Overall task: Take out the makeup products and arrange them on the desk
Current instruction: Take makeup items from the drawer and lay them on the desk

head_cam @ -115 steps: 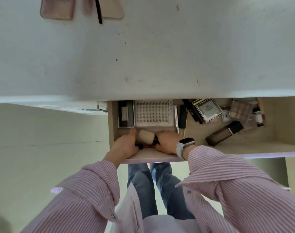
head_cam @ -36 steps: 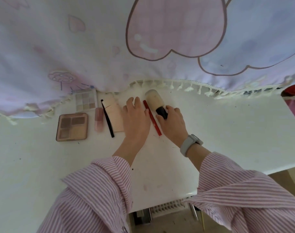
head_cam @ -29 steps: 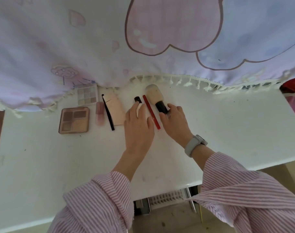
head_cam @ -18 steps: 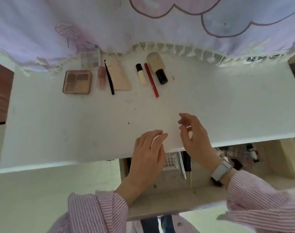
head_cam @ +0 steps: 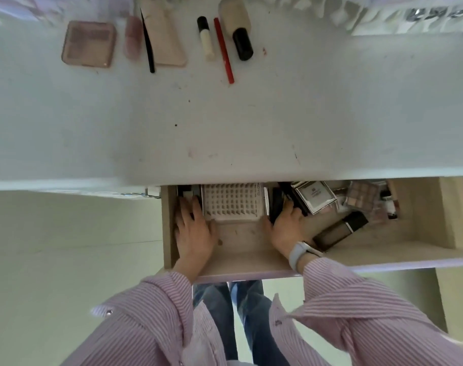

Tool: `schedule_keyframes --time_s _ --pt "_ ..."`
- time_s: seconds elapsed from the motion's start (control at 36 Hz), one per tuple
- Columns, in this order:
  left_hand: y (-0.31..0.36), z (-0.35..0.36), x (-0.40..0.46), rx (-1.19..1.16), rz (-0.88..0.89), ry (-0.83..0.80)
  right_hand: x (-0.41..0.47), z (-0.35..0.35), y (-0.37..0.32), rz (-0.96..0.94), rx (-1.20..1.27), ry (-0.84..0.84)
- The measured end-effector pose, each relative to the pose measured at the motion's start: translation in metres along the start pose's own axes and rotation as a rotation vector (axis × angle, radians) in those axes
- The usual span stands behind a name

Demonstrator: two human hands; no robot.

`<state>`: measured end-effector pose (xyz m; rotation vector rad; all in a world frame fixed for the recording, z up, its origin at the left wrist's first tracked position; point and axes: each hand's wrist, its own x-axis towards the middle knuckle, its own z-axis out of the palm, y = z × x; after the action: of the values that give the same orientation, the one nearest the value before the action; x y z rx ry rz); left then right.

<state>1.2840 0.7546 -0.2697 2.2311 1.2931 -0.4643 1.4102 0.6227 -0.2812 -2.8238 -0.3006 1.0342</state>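
A person in a pink striped shirt reaches both hands into an open drawer [head_cam: 383, 253] under a white desk [head_cam: 251, 122]. The left hand [head_cam: 194, 231] lies flat, fingers straight, over a dark item at the lash tray's [head_cam: 231, 200] nine o'clock. The right hand [head_cam: 286, 228] rests at its three o'clock, fingers on black tubes [head_cam: 276, 204]; whether they grip, I cannot tell. At the desk's twelve o'clock lie a palette [head_cam: 89, 43], red pencil [head_cam: 224, 52] and foundation bottle [head_cam: 238, 30].
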Motion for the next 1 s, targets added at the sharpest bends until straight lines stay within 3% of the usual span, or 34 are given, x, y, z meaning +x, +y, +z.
schedule_keyframes --time_s 0.19,0.31,0.47,0.67,0.86,1.0 --pt "0.007 0.003 0.009 -0.003 -0.021 0.126 0.011 0.011 -0.019 -0.005 0.031 0.165" --pt "0.006 0.002 0.008 -0.106 -0.001 0.11 0.013 0.01 -0.021 0.039 0.03 0.136" --pt "0.01 0.0 0.006 -0.227 -0.11 0.068 0.015 0.013 -0.013 0.067 -0.056 0.082" --pt "0.013 -0.007 0.001 -0.136 -0.133 -0.002 0.018 0.009 -0.012 -0.005 -0.173 0.034" --pt "0.01 -0.017 -0.013 0.063 0.04 -0.018 0.017 -0.003 -0.006 -0.077 -0.293 -0.013" --pt "0.004 -0.024 -0.028 -0.029 0.209 -0.037 0.011 -0.016 0.003 -0.223 -0.319 -0.034"
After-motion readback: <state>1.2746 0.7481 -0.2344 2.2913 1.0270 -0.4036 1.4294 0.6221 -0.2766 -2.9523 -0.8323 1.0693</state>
